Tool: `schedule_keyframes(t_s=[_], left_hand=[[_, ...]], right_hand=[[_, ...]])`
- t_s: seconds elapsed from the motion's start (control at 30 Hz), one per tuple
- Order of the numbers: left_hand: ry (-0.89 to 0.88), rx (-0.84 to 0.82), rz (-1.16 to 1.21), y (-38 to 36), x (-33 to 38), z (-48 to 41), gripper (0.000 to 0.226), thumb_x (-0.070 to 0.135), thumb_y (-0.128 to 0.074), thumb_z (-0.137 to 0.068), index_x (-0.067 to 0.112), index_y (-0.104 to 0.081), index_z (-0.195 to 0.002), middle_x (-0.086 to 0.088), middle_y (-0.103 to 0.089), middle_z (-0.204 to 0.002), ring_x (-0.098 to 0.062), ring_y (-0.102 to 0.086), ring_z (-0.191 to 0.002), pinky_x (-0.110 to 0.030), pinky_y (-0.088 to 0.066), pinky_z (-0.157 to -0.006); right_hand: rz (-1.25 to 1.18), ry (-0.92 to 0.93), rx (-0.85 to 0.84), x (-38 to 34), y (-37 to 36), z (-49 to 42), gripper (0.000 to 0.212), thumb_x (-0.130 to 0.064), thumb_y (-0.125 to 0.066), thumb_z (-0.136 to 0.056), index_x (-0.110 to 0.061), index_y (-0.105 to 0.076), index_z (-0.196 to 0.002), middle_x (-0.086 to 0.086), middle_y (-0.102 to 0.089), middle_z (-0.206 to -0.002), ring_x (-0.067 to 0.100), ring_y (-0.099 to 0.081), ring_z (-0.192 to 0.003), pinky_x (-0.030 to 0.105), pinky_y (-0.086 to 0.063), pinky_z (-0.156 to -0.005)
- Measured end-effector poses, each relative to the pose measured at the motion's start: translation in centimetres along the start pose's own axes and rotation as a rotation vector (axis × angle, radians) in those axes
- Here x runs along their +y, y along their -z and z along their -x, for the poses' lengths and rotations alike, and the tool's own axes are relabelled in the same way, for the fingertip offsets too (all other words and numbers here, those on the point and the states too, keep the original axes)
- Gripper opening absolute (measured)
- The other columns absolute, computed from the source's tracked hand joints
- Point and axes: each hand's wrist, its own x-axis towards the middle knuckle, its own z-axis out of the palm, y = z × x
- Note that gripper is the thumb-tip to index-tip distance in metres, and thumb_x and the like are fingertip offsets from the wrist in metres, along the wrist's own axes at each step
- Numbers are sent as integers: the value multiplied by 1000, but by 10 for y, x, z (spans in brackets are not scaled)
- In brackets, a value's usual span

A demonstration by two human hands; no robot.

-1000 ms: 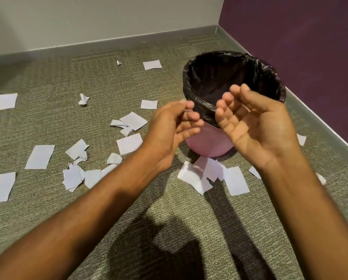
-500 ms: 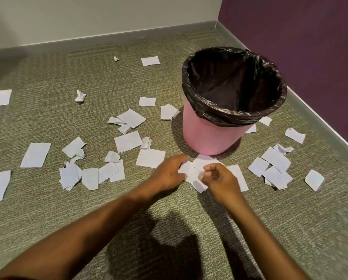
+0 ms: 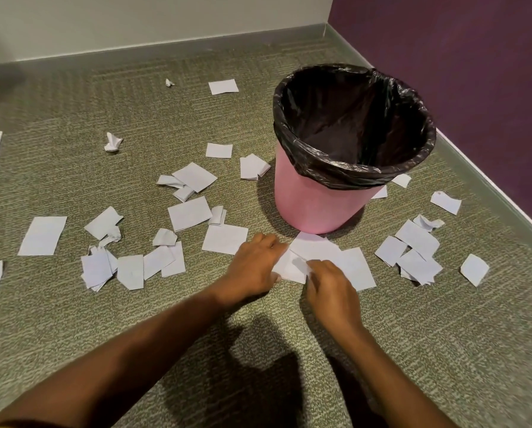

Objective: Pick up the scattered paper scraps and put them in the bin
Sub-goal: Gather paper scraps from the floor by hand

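Both hands are down on the carpet [image 3: 73, 319] just in front of the bin [image 3: 307, 205], a pink bucket lined with a black bag [image 3: 351, 118] that folds over its rim. The left hand [image 3: 252, 267] lies palm down with its fingers curled onto the left edge of a small overlapping pile of paper scraps [image 3: 317, 248] that touches the foot of the bin; the right hand [image 3: 329, 288] pinches at the near edge of the same pile, one corner of paper lifted against its fingertips. Each grip is closing on sheets of this pile, though whether either has a scrap firmly clenched cannot be told, since the fingers hide the contact. Many more white scraps lie flat or crumpled across the floor: a loose cluster to the left [image 3: 128, 267], a large square [image 3: 224, 239] just beside the left hand, another heap to the right [image 3: 412, 254], and single pieces farther back near the wall [image 3: 223, 86]. The inside of the bin shows only dark liner.
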Motion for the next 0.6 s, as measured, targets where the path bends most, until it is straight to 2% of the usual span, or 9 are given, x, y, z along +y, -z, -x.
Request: schedule_keyframes(t_s=[0.03,0.1,0.2,0.27,0.4,0.6], left_hand=[[-7,2,-8,0,-1,2,72,44,-79,-88,22,-49,-150,-3,-51,-141,-26,-45,-129,-42,-45,-104],[-30,4,-16,0,-2,7,64,48,-71,-91,22,-52,-147,-5,-51,-135,-25,-45,-126,-42,-44,-102],[-63,27,27,2,-4,16,39,43,-54,-101,20,-64,-132,-5,-56,-123,-24,-49,-119,-44,-49,-97],[-95,60,46,1,-6,20,32,37,-48,-104,20,-70,-120,-3,-60,-116,-22,-53,-112,-43,-51,-92],[-113,106,91,-2,-7,27,27,34,-49,-104,18,-70,-109,-1,-63,-114,-19,-55,-107,-37,-47,-90],[77,140,397,0,-6,38,23,38,-45,-107,23,-61,-103,6,-61,-97,-15,-55,-93,-41,-49,-79]], right_hand=[[-28,-19,26,2,4,-4,7,-15,-63,-101,-15,-67,-108,0,-61,-92,23,-61,-83,37,-49,-59],[-30,-70,86,7,11,-14,11,-24,-63,-104,-14,-67,-108,2,-59,-101,22,-59,-87,37,-52,-62],[32,-148,119,17,16,-31,22,-28,-72,-98,-12,-66,-113,6,-56,-123,25,-55,-108,41,-57,-73],[30,-172,66,24,17,-43,29,-32,-77,-94,-13,-64,-113,6,-55,-128,27,-53,-116,42,-55,-81],[31,-200,-63,24,16,-55,37,-39,-84,-88,-20,-62,-110,-2,-59,-119,21,-53,-111,40,-52,-86],[-14,-177,-6,16,11,-46,31,-27,-89,-85,-20,-62,-99,-6,-57,-101,19,-54,-91,35,-44,-73]])
